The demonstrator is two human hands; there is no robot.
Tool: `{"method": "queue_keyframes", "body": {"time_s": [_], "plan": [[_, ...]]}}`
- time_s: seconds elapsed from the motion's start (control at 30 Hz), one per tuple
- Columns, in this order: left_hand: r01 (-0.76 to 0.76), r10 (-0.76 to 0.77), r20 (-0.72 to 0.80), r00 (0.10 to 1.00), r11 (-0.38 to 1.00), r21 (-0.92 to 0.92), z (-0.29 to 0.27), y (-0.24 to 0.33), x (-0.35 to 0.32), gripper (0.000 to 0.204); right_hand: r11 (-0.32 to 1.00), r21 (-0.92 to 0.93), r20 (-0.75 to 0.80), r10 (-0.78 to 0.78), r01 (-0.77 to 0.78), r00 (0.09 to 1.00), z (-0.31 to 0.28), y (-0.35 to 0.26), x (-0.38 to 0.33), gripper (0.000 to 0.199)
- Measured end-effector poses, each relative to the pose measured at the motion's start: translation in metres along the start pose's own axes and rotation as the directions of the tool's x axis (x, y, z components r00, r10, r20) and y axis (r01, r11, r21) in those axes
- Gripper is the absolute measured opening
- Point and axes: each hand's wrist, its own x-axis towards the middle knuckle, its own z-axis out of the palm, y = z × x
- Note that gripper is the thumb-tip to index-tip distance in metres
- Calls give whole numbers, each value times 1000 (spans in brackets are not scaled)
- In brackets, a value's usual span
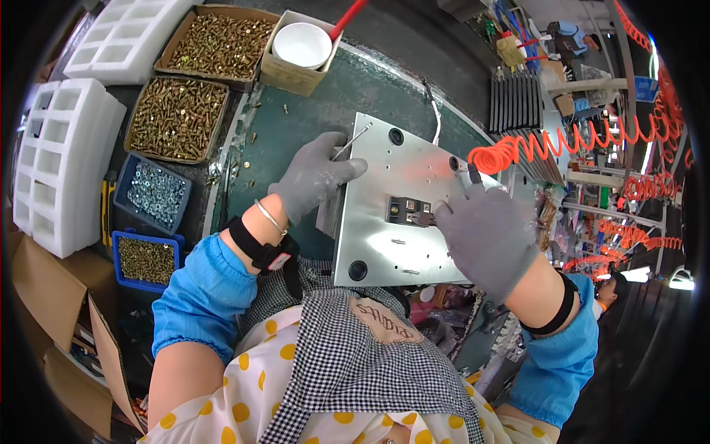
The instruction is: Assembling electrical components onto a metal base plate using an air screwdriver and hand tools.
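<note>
While the left grey-gloved hand [314, 176] pinches a slender silver metal rod [356, 138], the black rectangular terminal block [404, 210] sits on a flat silver metal panel [362, 222], long axis roughly 9-to-3 o'clock, at 9 o'clock from the nearer right grey-gloved hand [489, 233]; right grip's closure: cannot tell.

Clock positions are centred on the sheet-metal plate [362, 214]. Ten: the left gloved hand [318, 174], at the plate's edge, grasps a slim metal rod [362, 135] between thumb and fingers. Three: the right gloved hand [488, 233], its fingertips at the black terminal block [403, 209]; its grip is hidden. Two: orange coiled air hose [562, 146]. Ten: cartons [220, 122] of brass-coloured screws [176, 118]. Nine: blue bins [148, 222] of small hardware. Eleven: white bowl [302, 44].
</note>
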Motion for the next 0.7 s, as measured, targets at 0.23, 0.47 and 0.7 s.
{"method": "queue_keyframes", "body": {"time_s": [0.23, 0.47, 0.7], "plan": [[-14, 10, 52, 999, 996, 86, -6, 15, -7, 68, 996, -75, 84, -40, 47, 996, -8, -15, 29, 19], [-14, 8, 61, 998, 994, 105, -8, 11, -6, 68, 980, -190, 252, -12, 62, 968, -17, -22, 45, 17], [-57, 51, 46, 998, 989, 138, -9, 7, -4, 65, 992, -121, 241, -9, 39, 970, -16, -22, 49, 14]]}}
